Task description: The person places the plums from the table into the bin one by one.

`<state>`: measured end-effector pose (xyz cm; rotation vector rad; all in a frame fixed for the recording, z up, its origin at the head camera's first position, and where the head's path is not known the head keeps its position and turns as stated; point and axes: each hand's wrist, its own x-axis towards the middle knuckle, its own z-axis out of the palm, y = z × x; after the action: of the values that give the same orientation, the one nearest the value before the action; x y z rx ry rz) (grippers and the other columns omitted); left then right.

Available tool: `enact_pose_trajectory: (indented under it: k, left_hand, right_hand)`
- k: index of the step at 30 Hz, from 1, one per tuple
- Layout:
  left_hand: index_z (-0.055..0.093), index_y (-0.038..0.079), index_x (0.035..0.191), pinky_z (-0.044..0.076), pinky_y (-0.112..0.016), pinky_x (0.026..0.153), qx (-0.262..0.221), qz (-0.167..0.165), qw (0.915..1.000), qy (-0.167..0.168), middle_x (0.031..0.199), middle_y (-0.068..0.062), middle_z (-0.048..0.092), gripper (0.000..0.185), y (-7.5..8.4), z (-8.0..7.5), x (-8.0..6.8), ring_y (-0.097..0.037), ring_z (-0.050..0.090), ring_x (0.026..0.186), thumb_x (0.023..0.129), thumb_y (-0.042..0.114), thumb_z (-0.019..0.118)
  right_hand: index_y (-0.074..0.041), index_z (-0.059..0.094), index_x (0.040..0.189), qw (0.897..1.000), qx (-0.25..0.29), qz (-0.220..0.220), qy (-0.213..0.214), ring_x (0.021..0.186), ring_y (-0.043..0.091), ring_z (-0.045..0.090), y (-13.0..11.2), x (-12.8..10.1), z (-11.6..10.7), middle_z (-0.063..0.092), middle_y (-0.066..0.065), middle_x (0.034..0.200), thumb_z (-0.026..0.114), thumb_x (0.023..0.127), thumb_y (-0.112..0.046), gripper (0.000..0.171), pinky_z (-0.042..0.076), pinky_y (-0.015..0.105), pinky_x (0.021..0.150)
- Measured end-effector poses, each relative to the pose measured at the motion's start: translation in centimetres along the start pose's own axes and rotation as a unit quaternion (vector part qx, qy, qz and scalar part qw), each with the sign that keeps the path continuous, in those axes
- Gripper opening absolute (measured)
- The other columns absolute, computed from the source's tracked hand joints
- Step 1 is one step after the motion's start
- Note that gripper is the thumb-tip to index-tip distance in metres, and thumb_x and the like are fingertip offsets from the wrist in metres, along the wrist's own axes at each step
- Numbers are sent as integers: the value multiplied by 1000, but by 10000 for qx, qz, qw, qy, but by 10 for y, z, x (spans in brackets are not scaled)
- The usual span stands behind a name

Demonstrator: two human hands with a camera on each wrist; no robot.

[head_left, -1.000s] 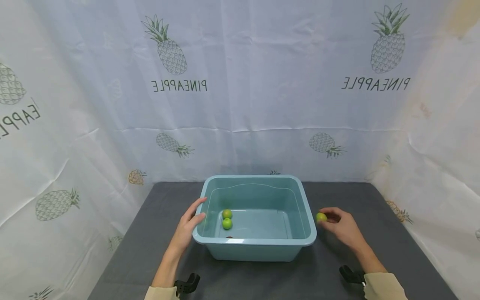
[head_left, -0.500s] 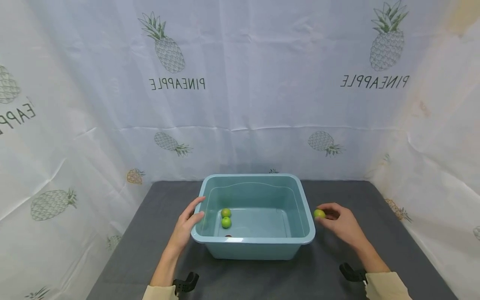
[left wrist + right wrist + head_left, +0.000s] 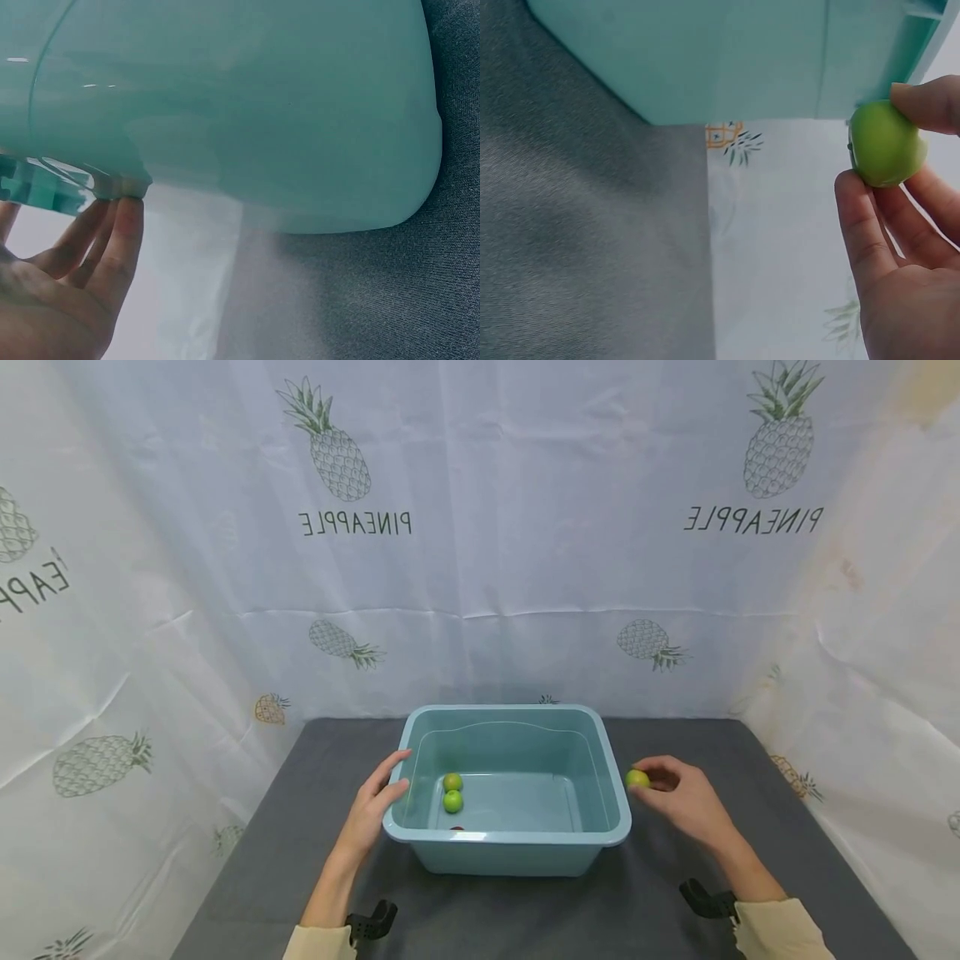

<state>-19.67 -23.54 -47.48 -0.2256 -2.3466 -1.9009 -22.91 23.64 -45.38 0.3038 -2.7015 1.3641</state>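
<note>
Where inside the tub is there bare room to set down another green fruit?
The tub floor is bare across its middle and right half, up to the right wall. The left side is crowded: two green fruits sit touching there, with a small dark thing by the near wall. The right hand holds a third fruit outside.

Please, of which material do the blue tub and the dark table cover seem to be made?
The tub looks like moulded plastic, smooth and glossy: it shows soft highlights, a rolled rim, and ribs under the rim in the left wrist view. The table cover looks like dark grey woven fabric, matte: a fine grainy weave shows in the wrist views.
</note>
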Motion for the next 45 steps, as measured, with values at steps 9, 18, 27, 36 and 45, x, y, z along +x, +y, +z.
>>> enact_pose_trajectory:
  k: [9, 18, 27, 36, 45]
  left_hand:
    - [45, 16, 153, 16, -65, 115, 5, 104, 9999, -10, 166, -14, 25, 46, 1, 3, 1, -35, 15, 154, 107, 22, 51]
    - [46, 18, 152, 16, -66, 115, -35, 72, 10000, 47, 166, -12, 25, 46, -2, 2, -1, -34, 15, 154, 107, 23, 51]
    - [46, 19, 152, 15, -67, 115, -40, 21, 10000, 40, 166, -11, 23, 46, -2, 2, -3, -34, 14, 154, 107, 24, 50]
    - [45, 20, 152, 14, -66, 115, -63, 23, 10000, 32, 167, -11, 22, 46, -1, 2, -2, -33, 13, 154, 107, 24, 50]
    - [45, 20, 153, 14, -67, 115, -67, -36, 10000, 22, 167, -12, 22, 46, -1, 2, -1, -34, 14, 154, 107, 24, 49]
  right_hand:
    - [-4, 65, 124, 9997, 103, -239, -36, 97, 12, 67, -15, -2, -7, 67, 13, 116, 76, 94, -29, 41, 55, 29, 78]
    - [-6, 65, 124, 9995, 138, -290, 18, 98, 13, 67, -31, -3, -9, 67, 11, 116, 76, 93, -33, 42, 55, 29, 79]
    - [-7, 66, 122, 9979, 108, -624, 152, 94, 10, 66, -47, 2, -10, 68, 8, 112, 76, 94, -29, 37, 54, 28, 78]
    - [-10, 66, 121, 9971, 50, -763, 30, 97, 9, 66, -65, 9, -15, 67, 5, 114, 76, 94, -29, 34, 54, 30, 80]
    - [-10, 67, 120, 9962, -16, -863, -82, 102, 21, 67, -91, 15, -20, 68, 6, 115, 77, 93, -29, 35, 53, 38, 83]
